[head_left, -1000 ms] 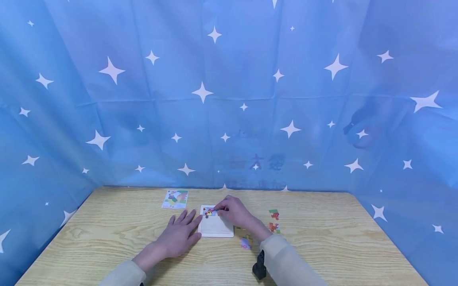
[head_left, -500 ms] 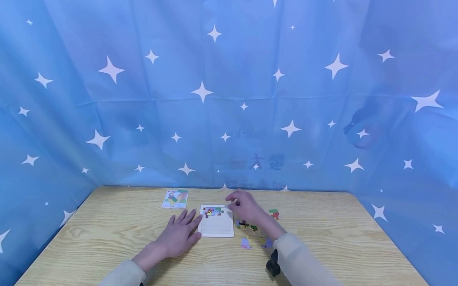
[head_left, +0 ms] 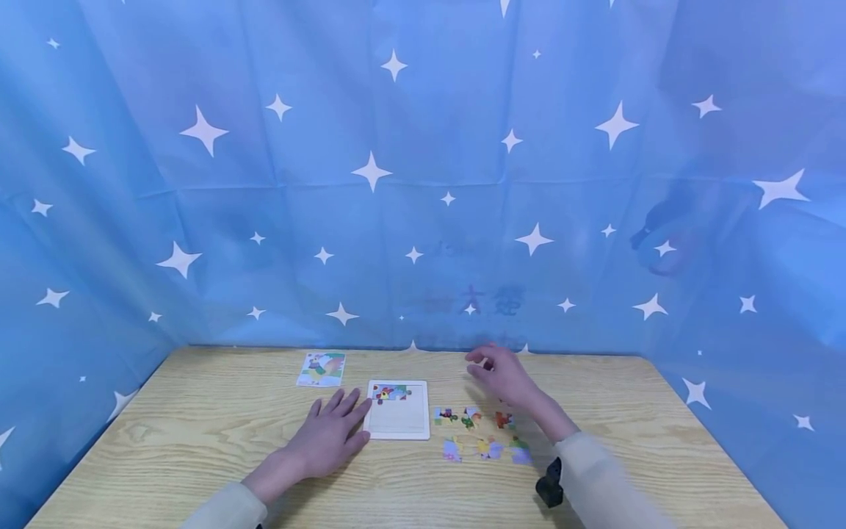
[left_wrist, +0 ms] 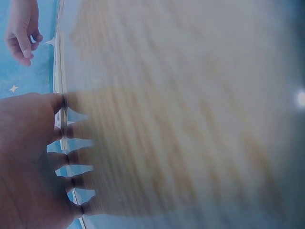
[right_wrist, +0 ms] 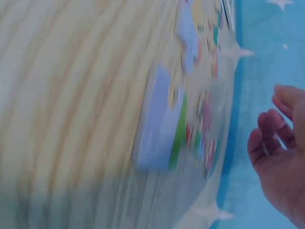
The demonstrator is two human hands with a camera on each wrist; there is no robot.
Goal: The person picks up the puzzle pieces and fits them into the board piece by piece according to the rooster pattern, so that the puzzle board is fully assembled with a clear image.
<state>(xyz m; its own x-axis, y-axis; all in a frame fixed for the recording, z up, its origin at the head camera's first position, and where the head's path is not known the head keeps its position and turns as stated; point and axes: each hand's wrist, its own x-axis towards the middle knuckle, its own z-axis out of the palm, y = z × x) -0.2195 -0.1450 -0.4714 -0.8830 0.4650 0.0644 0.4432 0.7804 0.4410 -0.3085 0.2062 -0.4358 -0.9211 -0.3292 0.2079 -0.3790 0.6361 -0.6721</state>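
Beside the puzzle tray (head_left: 397, 422) rests the left hand (head_left: 326, 438), flat

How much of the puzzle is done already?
Only a little. The white puzzle tray has a few pieces fitted along its top edge. The left hand rests flat beside the tray; the right hand hovers, holding nothing visible. Six or so loose pieces lie on the table, and most of the tray is bare.
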